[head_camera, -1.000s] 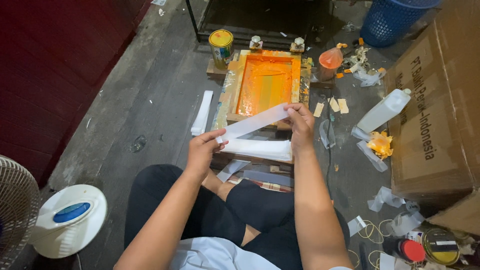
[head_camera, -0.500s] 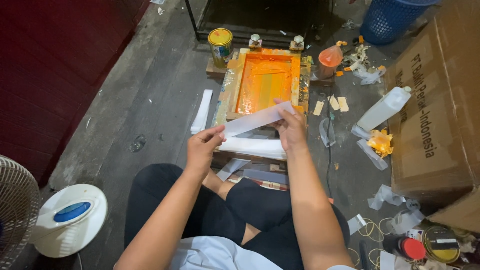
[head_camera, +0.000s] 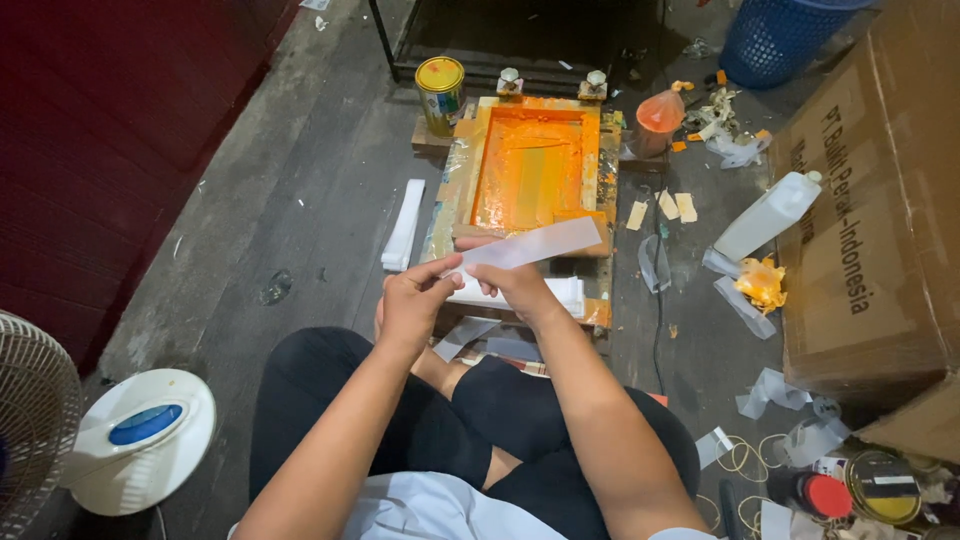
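Both hands have drawn the white strip (head_camera: 530, 245) back toward the lap.
Left hand (head_camera: 412, 300) and right hand (head_camera: 515, 288) pinch its near end shut; keeping it taut, clear of the orange screen frame (head_camera: 530, 170) beyond, looks wise.

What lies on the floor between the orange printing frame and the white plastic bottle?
In the head view, small tan paper scraps lie between the orange printing frame and the white bottle.

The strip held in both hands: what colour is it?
White, slightly translucent; the strip shows plainly in the head view, against the orange-inked frame.
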